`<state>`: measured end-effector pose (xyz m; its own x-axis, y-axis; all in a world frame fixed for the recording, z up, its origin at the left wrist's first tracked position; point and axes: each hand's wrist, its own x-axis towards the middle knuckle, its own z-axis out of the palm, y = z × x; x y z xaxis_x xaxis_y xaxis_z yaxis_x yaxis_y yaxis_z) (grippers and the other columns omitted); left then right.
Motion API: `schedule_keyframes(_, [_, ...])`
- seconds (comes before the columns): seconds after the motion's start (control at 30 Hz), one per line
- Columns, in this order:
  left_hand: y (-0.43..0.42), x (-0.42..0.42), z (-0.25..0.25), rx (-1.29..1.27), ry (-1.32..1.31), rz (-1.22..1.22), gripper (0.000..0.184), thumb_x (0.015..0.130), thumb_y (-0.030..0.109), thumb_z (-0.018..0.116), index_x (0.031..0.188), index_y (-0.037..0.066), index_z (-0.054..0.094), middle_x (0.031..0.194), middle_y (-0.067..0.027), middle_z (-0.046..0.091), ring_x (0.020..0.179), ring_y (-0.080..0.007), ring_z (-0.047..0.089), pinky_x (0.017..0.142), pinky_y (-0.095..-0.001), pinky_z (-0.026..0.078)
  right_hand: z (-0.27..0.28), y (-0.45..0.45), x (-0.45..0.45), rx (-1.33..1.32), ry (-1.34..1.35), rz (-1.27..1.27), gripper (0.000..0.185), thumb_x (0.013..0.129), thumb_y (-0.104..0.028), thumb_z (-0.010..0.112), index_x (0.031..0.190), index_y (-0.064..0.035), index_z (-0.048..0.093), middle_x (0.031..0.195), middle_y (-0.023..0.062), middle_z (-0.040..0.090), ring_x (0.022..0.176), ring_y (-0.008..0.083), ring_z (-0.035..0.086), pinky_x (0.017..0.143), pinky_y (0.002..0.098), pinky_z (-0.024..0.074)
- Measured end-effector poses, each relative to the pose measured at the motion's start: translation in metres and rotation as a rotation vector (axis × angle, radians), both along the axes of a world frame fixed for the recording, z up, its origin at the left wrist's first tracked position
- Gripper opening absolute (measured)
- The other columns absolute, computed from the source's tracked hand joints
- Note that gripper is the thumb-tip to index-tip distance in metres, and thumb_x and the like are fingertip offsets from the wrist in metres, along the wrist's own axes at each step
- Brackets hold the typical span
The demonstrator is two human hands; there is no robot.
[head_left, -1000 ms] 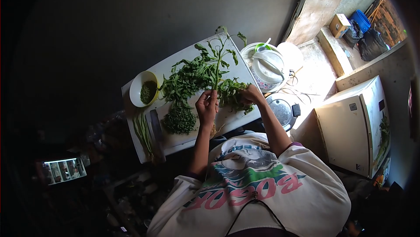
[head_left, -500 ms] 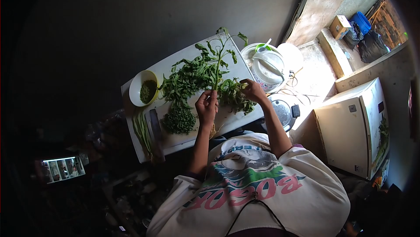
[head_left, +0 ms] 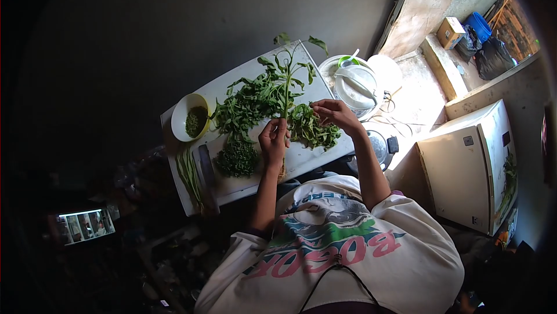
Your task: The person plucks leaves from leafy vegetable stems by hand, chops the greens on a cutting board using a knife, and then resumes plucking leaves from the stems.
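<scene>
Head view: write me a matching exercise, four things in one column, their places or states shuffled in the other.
1. Leafy stem
2. Bowl
3. Long green stalks
4. White-lidded pot

A. beside the table, off its surface
B. holding small green bits
C. gripped by the left hand
D. lying on the table, directly below the bowl in the picture

Pairs: 1-C, 2-B, 3-D, 4-A

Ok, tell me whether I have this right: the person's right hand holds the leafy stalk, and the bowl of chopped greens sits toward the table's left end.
The hand is wrong: the head view shows the left hand holding the leafy stalk. The bowl of chopped greens does sit toward the left end of the table.
</scene>
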<state>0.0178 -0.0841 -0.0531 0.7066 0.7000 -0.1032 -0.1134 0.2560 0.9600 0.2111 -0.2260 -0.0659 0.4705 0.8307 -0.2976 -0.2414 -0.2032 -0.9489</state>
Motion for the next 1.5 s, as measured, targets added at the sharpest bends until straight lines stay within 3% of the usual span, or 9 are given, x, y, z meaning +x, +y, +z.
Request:
schedule_keyframes(0.27, [-0.004, 0.004, -0.001, -0.038, 0.012, -0.005, 0.022, 0.098, 0.027, 0.065, 0.099, 0.005, 0.065, 0.074, 0.0021, 0.059, 0.058, -0.0056, 0.052, 0.045, -0.0218, 0.039, 0.055, 0.031, -0.044, 0.184, -0.396, -0.1, 0.042, 0.085, -0.025, 0.078, 0.123, -0.0096, 0.067, 0.105, 0.0058, 0.061, 0.084, 0.0153, 0.059, 0.071, 0.0312, 0.0507])
schedule_keyframes(0.37, [-0.001, 0.001, -0.001, -0.045, 0.016, -0.018, 0.022, 0.099, 0.028, 0.064, 0.098, 0.005, 0.065, 0.075, 0.0018, 0.059, 0.058, -0.0056, 0.052, 0.044, -0.0221, 0.039, 0.035, 0.044, -0.044, 0.227, -0.701, -0.098, 0.023, 0.087, -0.022, 0.075, 0.101, -0.0048, 0.07, 0.1, 0.0102, 0.063, 0.078, 0.0211, 0.06, 0.069, 0.036, 0.0485])
schedule_keyframes(0.67, [0.006, -0.001, 0.007, -0.049, -0.108, 0.119, 0.021, 0.101, 0.028, 0.06, 0.1, 0.008, 0.061, 0.084, 0.0002, 0.058, 0.059, -0.0047, 0.049, 0.043, -0.0205, 0.037, 0.034, 0.031, -0.041, 0.141, -0.922, 0.175, 0.012, 0.085, -0.015, 0.066, 0.093, -0.0106, 0.073, 0.091, 0.0129, 0.07, 0.08, 0.0324, 0.068, 0.072, 0.0404, 0.0528])
schedule_keyframes(0.77, [0.015, -0.002, 0.009, -0.067, -0.147, 0.139, 0.023, 0.102, 0.03, 0.058, 0.105, 0.008, 0.061, 0.087, 0.0007, 0.057, 0.061, -0.0043, 0.047, 0.042, -0.0202, 0.036, 0.022, 0.019, -0.034, -0.185, -0.85, 0.229, 0.014, 0.086, -0.018, 0.064, 0.093, -0.0137, 0.075, 0.089, 0.0121, 0.072, 0.081, 0.0318, 0.069, 0.073, 0.0415, 0.0544])
schedule_keyframes(1.03, [0.014, -0.005, 0.016, -0.077, -0.166, 0.038, 0.029, 0.103, 0.033, 0.055, 0.112, 0.006, 0.061, 0.089, 0.001, 0.055, 0.061, -0.0042, 0.046, 0.043, -0.0202, 0.034, 0.002, 0.002, -0.012, -0.32, -0.866, 0.079, 0.02, 0.088, -0.022, 0.066, 0.103, -0.0167, 0.076, 0.092, 0.0138, 0.073, 0.081, 0.0332, 0.07, 0.072, 0.0431, 0.0552])
schedule_keyframes(1.13, [0.01, -0.004, 0.013, -0.086, -0.155, -0.007, 0.031, 0.103, 0.035, 0.054, 0.112, 0.006, 0.061, 0.09, 0.0002, 0.055, 0.062, -0.0044, 0.046, 0.043, -0.0205, 0.033, 0.019, 0.01, -0.019, -0.176, -0.974, 0.007, 0.03, 0.092, -0.028, 0.067, 0.112, -0.0058, 0.073, 0.093, 0.01, 0.075, 0.073, 0.0246, 0.07, 0.067, 0.0355, 0.0539])
schedule_keyframes(1.23, [0.005, -0.005, 0.008, -0.08, -0.096, -0.035, 0.03, 0.103, 0.035, 0.054, 0.11, 0.007, 0.062, 0.081, 0.0017, 0.054, 0.056, -0.0046, 0.044, 0.043, -0.021, 0.033, 0.065, 0.024, -0.036, -0.034, -0.462, 0.001, 0.039, 0.096, -0.031, 0.065, 0.123, -0.0032, 0.067, 0.093, 0.0072, 0.075, 0.074, 0.0146, 0.068, 0.066, 0.0296, 0.0531])
schedule_keyframes(1.3, [0.003, -0.006, 0.009, -0.03, -0.058, -0.088, 0.029, 0.103, 0.036, 0.054, 0.108, 0.008, 0.062, 0.075, 0.0032, 0.055, 0.052, -0.0042, 0.045, 0.043, -0.0209, 0.034, 0.08, 0.038, -0.048, 0.259, -0.192, -0.228, 0.035, 0.094, -0.03, 0.068, 0.11, 0.002, 0.069, 0.089, 0.0103, 0.073, 0.077, 0.0135, 0.068, 0.064, 0.0296, 0.0555])
schedule_keyframes(1.5, [0.001, -0.004, 0.01, 0.072, -0.065, -0.127, 0.031, 0.102, 0.033, 0.058, 0.11, 0.003, 0.062, 0.079, 0.0008, 0.06, 0.063, -0.0064, 0.056, 0.048, -0.0217, 0.04, 0.061, 0.055, -0.049, 0.341, -0.327, -0.354, 0.019, 0.093, -0.015, 0.07, 0.101, 0.0022, 0.068, 0.086, 0.009, 0.073, 0.073, 0.0118, 0.068, 0.063, 0.0271, 0.0547])
